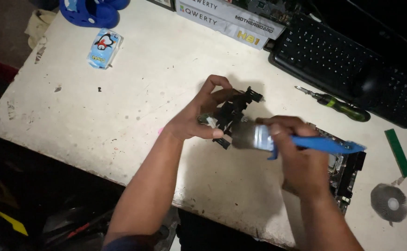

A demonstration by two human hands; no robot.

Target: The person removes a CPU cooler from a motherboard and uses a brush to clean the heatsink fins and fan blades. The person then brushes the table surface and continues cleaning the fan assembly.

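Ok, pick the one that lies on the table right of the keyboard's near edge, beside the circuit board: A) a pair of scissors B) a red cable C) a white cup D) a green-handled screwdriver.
D: a green-handled screwdriver lies on the table between the black keyboard and the circuit board.

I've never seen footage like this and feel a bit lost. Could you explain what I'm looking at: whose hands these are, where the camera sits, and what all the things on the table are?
There is no machine here: a person works with bare hands, and the single camera is worn on their head, looking down.

The left hand holds up a small black plastic part. The right hand holds a blue-handled brush, its bristles against that part.

They work over a worn white table. Under the right hand lies a circuit board. Nearby are a green-handled screwdriver, a black keyboard, a green memory stick, a round finned metal piece, a long cardboard box, a small tissue pack and a blue shoe.
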